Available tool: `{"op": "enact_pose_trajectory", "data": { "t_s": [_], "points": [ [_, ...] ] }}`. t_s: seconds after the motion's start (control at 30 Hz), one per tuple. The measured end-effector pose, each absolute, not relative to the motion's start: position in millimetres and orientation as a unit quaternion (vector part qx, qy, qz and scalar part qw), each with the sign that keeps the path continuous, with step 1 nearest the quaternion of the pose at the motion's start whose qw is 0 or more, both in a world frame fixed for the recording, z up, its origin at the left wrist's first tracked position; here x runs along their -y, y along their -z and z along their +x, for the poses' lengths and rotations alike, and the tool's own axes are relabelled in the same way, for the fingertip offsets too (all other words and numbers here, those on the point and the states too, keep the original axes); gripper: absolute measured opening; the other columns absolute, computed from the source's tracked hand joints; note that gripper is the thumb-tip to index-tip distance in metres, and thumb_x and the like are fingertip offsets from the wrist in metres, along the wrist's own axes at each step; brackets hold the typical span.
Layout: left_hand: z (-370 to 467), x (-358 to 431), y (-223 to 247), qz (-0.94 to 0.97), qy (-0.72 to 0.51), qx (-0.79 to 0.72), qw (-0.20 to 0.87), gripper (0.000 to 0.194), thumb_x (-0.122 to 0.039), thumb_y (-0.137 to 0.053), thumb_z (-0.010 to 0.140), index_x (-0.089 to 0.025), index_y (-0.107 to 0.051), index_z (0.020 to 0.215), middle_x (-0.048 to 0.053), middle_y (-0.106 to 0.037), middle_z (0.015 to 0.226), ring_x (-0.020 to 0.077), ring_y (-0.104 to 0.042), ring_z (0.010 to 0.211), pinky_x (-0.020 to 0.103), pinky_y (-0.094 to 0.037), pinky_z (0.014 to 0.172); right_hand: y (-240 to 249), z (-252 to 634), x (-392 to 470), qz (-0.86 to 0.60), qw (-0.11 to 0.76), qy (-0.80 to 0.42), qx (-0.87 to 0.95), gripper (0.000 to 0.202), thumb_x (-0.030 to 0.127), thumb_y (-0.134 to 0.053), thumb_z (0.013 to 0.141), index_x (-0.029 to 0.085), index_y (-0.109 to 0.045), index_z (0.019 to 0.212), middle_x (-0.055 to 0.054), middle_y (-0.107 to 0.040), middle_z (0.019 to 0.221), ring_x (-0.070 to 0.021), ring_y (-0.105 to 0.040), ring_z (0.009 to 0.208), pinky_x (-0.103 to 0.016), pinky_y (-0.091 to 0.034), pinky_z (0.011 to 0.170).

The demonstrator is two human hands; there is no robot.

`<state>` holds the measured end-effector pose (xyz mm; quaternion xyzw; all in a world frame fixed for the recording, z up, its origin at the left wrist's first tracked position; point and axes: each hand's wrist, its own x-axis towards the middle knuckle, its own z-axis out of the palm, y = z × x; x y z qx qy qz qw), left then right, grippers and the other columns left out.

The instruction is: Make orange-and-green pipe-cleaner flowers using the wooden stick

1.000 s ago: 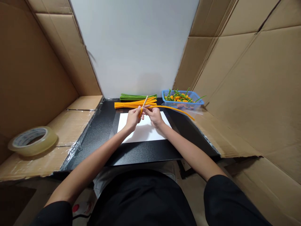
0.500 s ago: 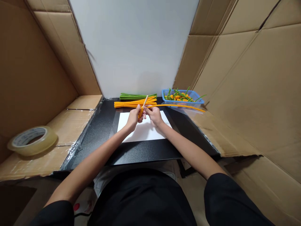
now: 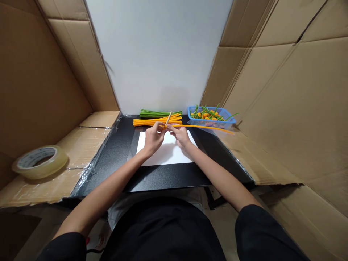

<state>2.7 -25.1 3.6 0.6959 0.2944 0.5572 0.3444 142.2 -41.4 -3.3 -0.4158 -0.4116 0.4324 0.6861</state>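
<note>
My left hand (image 3: 154, 139) is closed in a pinch around the lower part of a thin pale stick (image 3: 169, 117), which tilts up and to the right. Orange fuzzy pipe cleaner is wrapped at the stick's lower end, mostly hidden by the fingers. From there a long orange pipe cleaner (image 3: 208, 127) runs out to the right, its free end in the air. My right hand (image 3: 181, 136) pinches this pipe cleaner close to the stick, fingertips almost touching the left ones. Both hands are above a white sheet (image 3: 160, 157) on the black table (image 3: 157, 177).
Behind the hands lie a bundle of orange pipe cleaners (image 3: 141, 123) and a green bundle (image 3: 152, 113). A blue basket (image 3: 217, 125) at the back right holds orange and green pipe-cleaner pieces. A tape roll (image 3: 54, 163) rests on cardboard at left. Cardboard walls (image 3: 285, 101) flank the table.
My left hand has turned, and the orange wrapped part that showed below its fingers is now mostly hidden. The pipe cleaner's free end has dropped slightly. The view has shifted a little.
</note>
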Motion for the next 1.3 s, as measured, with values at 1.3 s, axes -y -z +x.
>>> {"op": "enact_pose_trajectory", "data": {
  "t_s": [1.3],
  "points": [
    [0.9, 21.7, -1.5, 0.784, -0.517, -0.253, 0.233, 0.018, -0.027, -0.069, 0.082, -0.019, -0.055, 0.090, 0.001, -0.068, 0.074, 0.0141, -0.067, 0.066, 0.023, -0.054, 0.061, -4.5, 149.3, 46.5, -0.380, 0.627, -0.555, 0.394, 0.042, 0.033, -0.095, 0.045, 0.020, -0.058, 0.061, 0.006, -0.060, 0.069, -0.0127, -0.057, 0.075, -0.028, -0.042, 0.073]
  ]
}}
